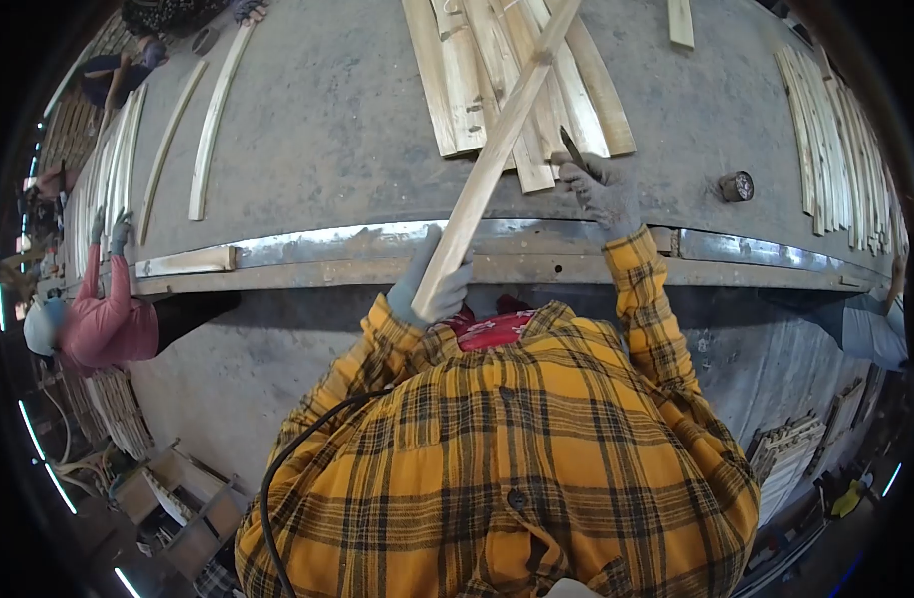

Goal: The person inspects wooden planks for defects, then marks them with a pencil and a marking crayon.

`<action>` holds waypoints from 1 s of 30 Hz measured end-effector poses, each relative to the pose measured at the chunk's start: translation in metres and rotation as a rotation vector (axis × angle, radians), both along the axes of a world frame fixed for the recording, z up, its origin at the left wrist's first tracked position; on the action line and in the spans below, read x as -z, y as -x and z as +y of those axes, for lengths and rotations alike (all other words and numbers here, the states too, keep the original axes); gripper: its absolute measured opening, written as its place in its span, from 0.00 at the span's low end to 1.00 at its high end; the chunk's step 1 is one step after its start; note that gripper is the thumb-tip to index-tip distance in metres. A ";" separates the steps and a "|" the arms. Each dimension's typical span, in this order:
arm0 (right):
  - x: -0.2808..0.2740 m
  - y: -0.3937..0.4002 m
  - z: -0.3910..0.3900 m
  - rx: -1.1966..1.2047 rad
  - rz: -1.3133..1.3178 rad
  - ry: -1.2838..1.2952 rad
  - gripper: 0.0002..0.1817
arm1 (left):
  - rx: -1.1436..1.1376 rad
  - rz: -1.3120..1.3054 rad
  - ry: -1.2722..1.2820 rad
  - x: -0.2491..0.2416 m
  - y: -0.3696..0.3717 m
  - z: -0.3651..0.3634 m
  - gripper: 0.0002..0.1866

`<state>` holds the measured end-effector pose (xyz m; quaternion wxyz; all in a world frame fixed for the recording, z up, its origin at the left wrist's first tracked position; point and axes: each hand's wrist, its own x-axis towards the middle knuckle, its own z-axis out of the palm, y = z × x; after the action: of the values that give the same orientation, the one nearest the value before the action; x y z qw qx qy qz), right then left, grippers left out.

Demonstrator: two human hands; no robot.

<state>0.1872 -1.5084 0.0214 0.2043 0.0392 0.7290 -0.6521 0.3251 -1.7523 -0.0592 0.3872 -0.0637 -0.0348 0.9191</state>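
Note:
My gloved left hand (439, 284) is wrapped round the near end of a long wooden strip (497, 149). The strip slants up and to the right, crossing above a pile of wooden boards (462, 75) on the table. In my gloved right hand (608, 197) is a knife (573, 149), its dark, narrow blade pointing up and left over the near ends of the boards. The fingers are closed on its handle, which is mostly hidden. Dark knots mark some of the piled boards.
A metal strip (377, 237) runs along the near edge of the grey table (307, 130). A small round can (737, 186) stands at right, near a row of wooden strips (825, 149). At left, a person in pink (108, 319) handles more strips (113, 174). Another person (870, 324) stands far right.

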 end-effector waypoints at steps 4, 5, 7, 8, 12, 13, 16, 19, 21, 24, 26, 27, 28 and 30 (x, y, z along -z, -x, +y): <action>0.017 -0.033 0.022 0.004 -0.053 -0.154 0.17 | 0.037 -0.051 0.109 -0.008 0.021 0.047 0.33; 0.030 -0.041 0.019 0.084 0.050 0.007 0.20 | 0.045 -0.084 0.166 -0.009 0.024 0.059 0.33; 0.027 -0.050 0.020 0.122 0.014 -0.010 0.20 | 0.064 -0.103 0.174 -0.015 0.026 0.081 0.34; 0.026 -0.052 0.021 0.151 -0.036 -0.016 0.20 | 0.073 -0.136 0.191 -0.019 0.026 0.090 0.35; 0.023 -0.062 0.023 0.252 0.095 -0.120 0.22 | -0.025 -0.107 0.500 -0.017 0.023 0.130 0.36; 0.034 -0.064 0.023 0.265 0.144 0.041 0.23 | 0.004 -0.093 0.559 -0.017 0.019 0.135 0.36; 0.042 -0.069 0.028 0.322 0.199 -0.017 0.23 | 0.005 0.029 0.843 -0.011 0.016 0.159 0.33; 0.031 -0.067 0.034 0.228 0.105 -0.236 0.27 | -0.155 0.479 1.222 -0.011 -0.001 0.176 0.36; 0.032 -0.066 0.039 0.147 0.151 -0.564 0.34 | 0.086 0.693 1.573 -0.047 0.002 0.167 0.43; 0.024 -0.068 0.046 0.112 0.002 -0.331 0.37 | 0.123 0.836 1.586 -0.050 -0.003 0.163 0.46; 0.038 -0.070 0.049 0.189 0.048 -0.304 0.38 | 0.236 0.864 1.556 -0.053 0.001 0.155 0.47; 0.037 -0.073 0.046 0.218 0.093 -0.243 0.37 | 0.258 0.884 1.537 -0.052 0.001 0.153 0.48; 0.035 -0.074 0.044 0.246 0.138 -0.180 0.36 | 0.280 0.905 1.520 -0.051 0.001 0.151 0.48; 0.023 -0.075 0.049 0.245 0.143 -0.240 0.35 | 0.235 0.918 1.491 -0.051 0.003 0.154 0.47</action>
<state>0.2625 -1.4590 -0.0017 0.0648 0.1053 0.8039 -0.5818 0.3221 -1.5981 -0.0079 0.3126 0.0727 0.7394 0.5918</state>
